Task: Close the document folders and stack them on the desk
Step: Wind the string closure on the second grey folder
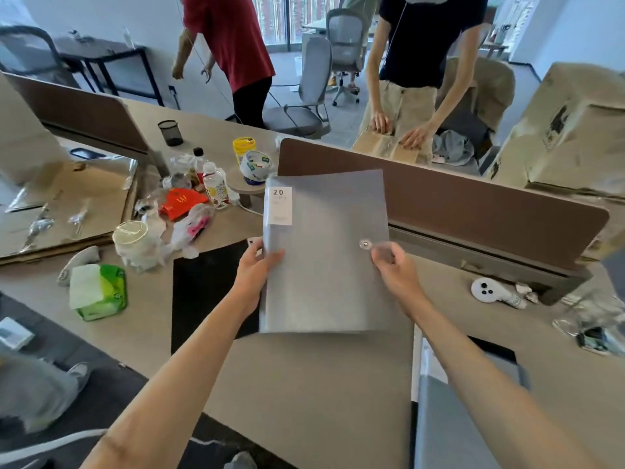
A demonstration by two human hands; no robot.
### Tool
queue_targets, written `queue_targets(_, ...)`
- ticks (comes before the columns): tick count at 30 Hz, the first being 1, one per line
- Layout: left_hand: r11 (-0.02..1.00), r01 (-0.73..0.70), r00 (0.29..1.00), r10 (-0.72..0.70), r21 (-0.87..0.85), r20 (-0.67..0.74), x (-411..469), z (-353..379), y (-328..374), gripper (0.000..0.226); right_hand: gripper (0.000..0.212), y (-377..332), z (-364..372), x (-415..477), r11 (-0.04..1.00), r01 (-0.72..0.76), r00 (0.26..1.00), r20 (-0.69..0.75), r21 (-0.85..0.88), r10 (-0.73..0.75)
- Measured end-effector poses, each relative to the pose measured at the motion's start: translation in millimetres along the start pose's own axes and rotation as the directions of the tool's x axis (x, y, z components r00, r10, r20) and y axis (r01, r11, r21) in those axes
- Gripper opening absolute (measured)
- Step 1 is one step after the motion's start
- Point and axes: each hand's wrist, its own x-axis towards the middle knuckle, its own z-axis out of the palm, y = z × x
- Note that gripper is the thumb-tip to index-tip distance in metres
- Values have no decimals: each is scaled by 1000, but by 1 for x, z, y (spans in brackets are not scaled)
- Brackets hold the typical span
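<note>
A grey document folder point(324, 265) with a white label marked "20" is held up above the desk point(304, 384), tilted toward me. My left hand point(257, 269) grips its left spine edge, thumb on the front cover. My right hand point(394, 265) pinches the clear flap beside the round metal snap button point(365, 245) at the folder's right edge. Another grey folder point(453, 418) lies flat on the desk at the lower right, under my right forearm.
A black mat point(203, 286) lies on the desk under the folder. Left of it are a green tissue pack point(98, 292), a plastic cup, bottles, wrappers and tape rolls. A brown divider panel point(473, 211) runs behind. Two people stand beyond it. A white device point(487, 291) lies at the right.
</note>
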Motion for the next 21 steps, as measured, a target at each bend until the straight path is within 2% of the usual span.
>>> queue_targets(1, 999, -1, 1000, 0, -36, -11, -3, -1, -4, 33, 12, 3, 0, 1, 994, 5, 1000, -20, -108, -8)
queue_targets(2, 998, 6, 1000, -8, -65, -26, -5, -2, -9, 30, 29, 10, 0, 3, 978, 21, 999, -27, -207, -27)
queue_targets(4, 993, 40, 999, -43, -107, -28, -7, -9, -18, 31, 61, 23, 3, 3, 938, -19, 1000, 13, -346, 25)
queue_targets(6, 987, 87, 996, -89, -134, -8, -6, -19, -28, 34, 77, 47, 10, 2, 954, -109, 981, 123, -279, 148)
queue_targets(8, 985, 134, 991, -134, -112, 8, -5, -34, -40, 32, 85, 66, 22, -6, 952, -221, 952, 167, -210, 258)
queue_targets(11, 979, 201, 980, -201, -40, -4, -2, -54, -63, 26, 51, 80, 44, -23, 936, -274, 935, 167, -220, 313)
queue_targets(14, 963, 268, 963, -268, 15, -16, 4, -77, -82, 32, 32, 89, 68, -32, 928, -323, 922, 157, -187, 353)
queue_targets(17, 958, 279, 960, -278, 59, -32, 16, -95, -91, 36, 23, 92, 88, -31, 896, -368, 893, 174, -248, 415)
queue_targets(21, 945, 214, 977, -205, 248, -64, 48, -115, -100, 52, 17, 104, 109, -26, 845, -433, 887, 20, -313, 462)
